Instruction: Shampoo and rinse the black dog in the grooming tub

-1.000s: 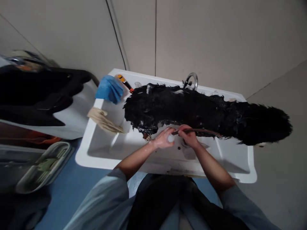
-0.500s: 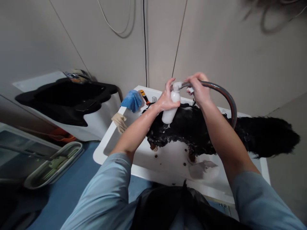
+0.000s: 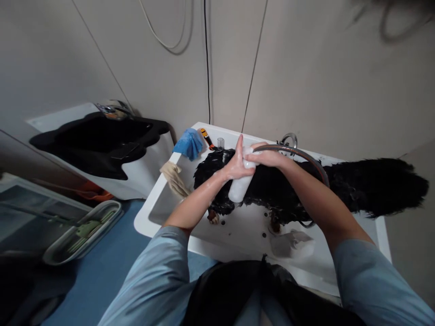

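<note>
Basin (image 3: 234, 237) free front-left, dog (image 3: 278, 185) behind

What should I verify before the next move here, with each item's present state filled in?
1. Left hand on the white cylindrical bottle: ok, wrapped around its upper part.
2. Right hand grip: cannot tell; it is at the bottle's top, fingers partly hidden.
3. Grey hose with an orange stripe firmly joined to the bottle: cannot tell; the hands cover that spot.
4. Black-furred animal wholly within the white tub: not ok; one end extends past the rim in this view.
5. Blue cloth clear of both hands: ok, at the tub's far-left corner.
</note>
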Motion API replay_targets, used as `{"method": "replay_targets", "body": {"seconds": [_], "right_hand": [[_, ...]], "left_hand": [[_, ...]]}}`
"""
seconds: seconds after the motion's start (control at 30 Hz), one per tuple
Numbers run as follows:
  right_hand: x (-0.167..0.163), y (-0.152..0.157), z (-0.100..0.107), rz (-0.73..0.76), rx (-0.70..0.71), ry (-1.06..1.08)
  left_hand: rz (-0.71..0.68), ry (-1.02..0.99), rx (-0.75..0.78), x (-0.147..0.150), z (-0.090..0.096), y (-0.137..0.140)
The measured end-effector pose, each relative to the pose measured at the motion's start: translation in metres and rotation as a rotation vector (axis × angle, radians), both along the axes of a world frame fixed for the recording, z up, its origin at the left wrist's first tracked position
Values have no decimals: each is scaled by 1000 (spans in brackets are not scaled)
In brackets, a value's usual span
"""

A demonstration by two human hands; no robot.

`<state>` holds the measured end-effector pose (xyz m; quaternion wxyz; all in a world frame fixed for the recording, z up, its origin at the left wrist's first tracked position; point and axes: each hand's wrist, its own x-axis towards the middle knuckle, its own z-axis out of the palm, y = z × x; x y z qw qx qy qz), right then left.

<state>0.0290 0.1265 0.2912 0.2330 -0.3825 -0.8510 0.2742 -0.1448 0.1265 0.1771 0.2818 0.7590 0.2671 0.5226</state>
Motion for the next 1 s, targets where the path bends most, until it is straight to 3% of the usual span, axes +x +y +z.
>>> {"method": "replay_targets", "body": {"seconds": [0.1, 0.2, 0.33, 0.47, 0.57, 0.67, 0.83, 1.0], "right_hand": [[-2, -17, -19, 12, -74, -150], [-4, -29, -33, 10, -40, -242], [-3, -30, -46, -65, -13, -254], [0, -25, -63, -115, -103, -76], [0, -30, -82, -150, -168, 97], [-3, -41, -105, -91, -181, 96], [-4, -57, -140, -217, -231, 281], [3, -76, -172, -194, -271, 327]], "left_hand": [[66, -95, -107, 7, -45, -30], [185, -163, -241, 18, -93, -68], [391, -142, -542, 32, -131, -109], [483, -142, -697, 36, -148, -126], [501, -174, -717, 34, -156, -132], [515, -181, -725, 30, -161, -136], [553, -166, -734, 26, -169, -141], [522, -152, -753, 27, -180, -146]]}}
